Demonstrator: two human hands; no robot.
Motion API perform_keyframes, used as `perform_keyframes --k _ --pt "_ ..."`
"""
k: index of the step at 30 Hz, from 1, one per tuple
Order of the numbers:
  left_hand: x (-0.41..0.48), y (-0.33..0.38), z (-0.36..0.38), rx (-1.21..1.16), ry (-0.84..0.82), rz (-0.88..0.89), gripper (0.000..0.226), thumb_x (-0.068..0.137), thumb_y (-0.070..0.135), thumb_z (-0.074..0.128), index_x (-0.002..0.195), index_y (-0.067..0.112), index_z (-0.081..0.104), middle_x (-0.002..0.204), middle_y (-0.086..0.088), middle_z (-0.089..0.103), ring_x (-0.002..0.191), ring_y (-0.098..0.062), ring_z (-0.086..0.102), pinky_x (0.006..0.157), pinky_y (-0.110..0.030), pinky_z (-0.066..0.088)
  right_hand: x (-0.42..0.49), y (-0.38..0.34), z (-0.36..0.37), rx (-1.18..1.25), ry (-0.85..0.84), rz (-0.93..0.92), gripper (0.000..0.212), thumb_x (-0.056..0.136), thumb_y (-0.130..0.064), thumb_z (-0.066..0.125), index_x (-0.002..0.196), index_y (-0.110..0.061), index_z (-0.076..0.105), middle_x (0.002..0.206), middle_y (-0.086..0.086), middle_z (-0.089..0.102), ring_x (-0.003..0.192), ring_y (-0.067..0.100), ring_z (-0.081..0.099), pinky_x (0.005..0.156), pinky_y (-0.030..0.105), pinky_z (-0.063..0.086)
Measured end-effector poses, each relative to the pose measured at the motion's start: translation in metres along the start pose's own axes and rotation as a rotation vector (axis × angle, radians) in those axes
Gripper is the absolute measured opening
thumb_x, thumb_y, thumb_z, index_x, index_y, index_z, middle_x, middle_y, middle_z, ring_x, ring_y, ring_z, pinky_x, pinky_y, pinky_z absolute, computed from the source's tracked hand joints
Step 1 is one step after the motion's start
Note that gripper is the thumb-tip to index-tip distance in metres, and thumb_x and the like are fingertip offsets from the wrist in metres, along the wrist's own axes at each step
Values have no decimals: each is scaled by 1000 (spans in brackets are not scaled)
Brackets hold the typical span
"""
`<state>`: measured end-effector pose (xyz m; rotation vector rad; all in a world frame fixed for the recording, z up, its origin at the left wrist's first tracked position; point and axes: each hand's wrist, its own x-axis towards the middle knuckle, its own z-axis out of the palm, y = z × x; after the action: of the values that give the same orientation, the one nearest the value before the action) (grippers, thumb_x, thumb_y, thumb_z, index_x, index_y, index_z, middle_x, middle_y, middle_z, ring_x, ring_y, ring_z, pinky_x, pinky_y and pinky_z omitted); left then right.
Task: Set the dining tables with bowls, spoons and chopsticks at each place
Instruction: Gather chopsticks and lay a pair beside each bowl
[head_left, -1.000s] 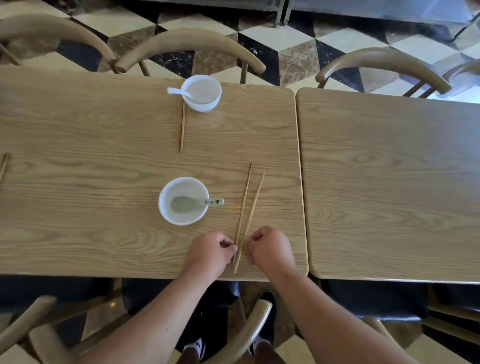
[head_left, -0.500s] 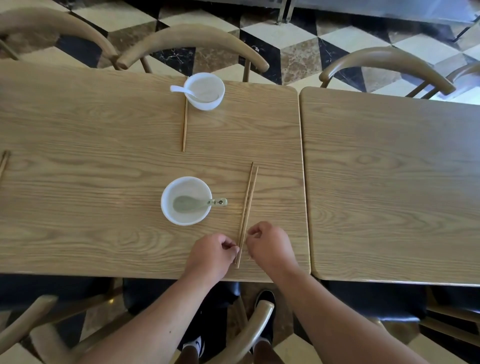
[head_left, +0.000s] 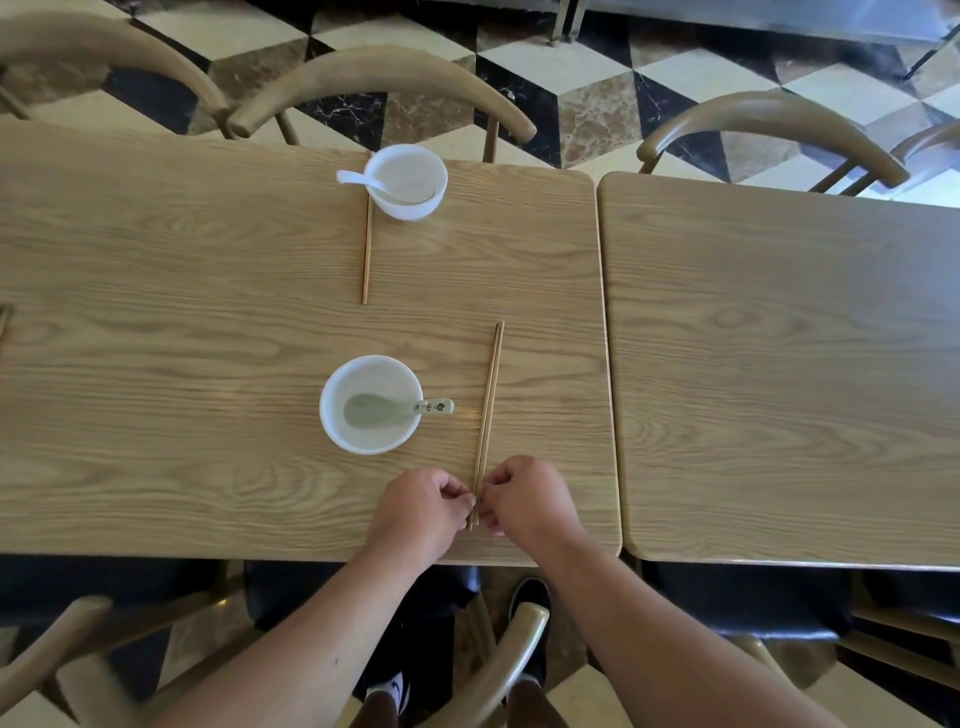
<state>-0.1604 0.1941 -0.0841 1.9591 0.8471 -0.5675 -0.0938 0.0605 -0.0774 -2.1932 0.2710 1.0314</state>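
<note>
Splayed a second ago, the chopsticks (head_left: 487, 415) are now lying together, parallel. Left hand (head_left: 421, 512) and right hand (head_left: 524, 501) are pinching their near ends, fingers curled shut, at the table's (head_left: 208, 322) near edge, right of the bowl (head_left: 370, 404). Letting go unevenly is risking the thin, pale wooden sticks rolling apart.

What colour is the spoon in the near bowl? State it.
Pale grey-green spoon, seen in the head view.

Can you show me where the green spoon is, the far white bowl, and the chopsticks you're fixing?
green spoon (head_left: 387, 410), head view, on its scoop inside the near bowl.
far white bowl (head_left: 406, 182), head view, on its inside.
chopsticks (head_left: 488, 400), head view, mid-length of the pair.
</note>
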Motion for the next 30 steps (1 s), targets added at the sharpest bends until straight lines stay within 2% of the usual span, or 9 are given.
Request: perform_keyframes --k 6,13,18,23,30 --pt "1 -1 0 -14 7 8 13 93 33 78 80 30 77 62 15 77 65 -7 76 79 -39 65 4 -2 -1 -7 -41 8 5 91 -10 71 88 -14 71 74 9 81 74 29 81 79 51 67" --pt "1 -2 -1 -18 2 16 12 92 34 77 81 31 76 63 15 77 66 -6 76 79 -39 65 6 -1 -2 3 -66 4 6 91 -4 67 90 -6 73 75 12 81 70 26 80 74 45 69" --pt "1 -2 1 -42 -1 5 13 92 32 78 80 28 76 64 13 78 67 -8 77 79 -41 66 7 0 -2 2 -84 7 9 92 -4 68 86 -9 71 73 10 81 75 29 81 76 50 68" --pt "2 -3 0 -33 -6 8 13 93 32 78 81 29 76 65 13 78 60 0 74 73 -33 64 9 2 -3 -7 -88 -4 9 94 -7 69 86 -11 72 68 5 80 69 22 80 74 45 69" --pt "1 -2 0 -33 -11 -3 13 93 31 77 80 29 76 64 14 78 58 2 72 68 -29 60 7 2 -4 -8 -85 -6 10 95 -6 68 87 -9 72 74 9 81 75 27 81 76 46 69"
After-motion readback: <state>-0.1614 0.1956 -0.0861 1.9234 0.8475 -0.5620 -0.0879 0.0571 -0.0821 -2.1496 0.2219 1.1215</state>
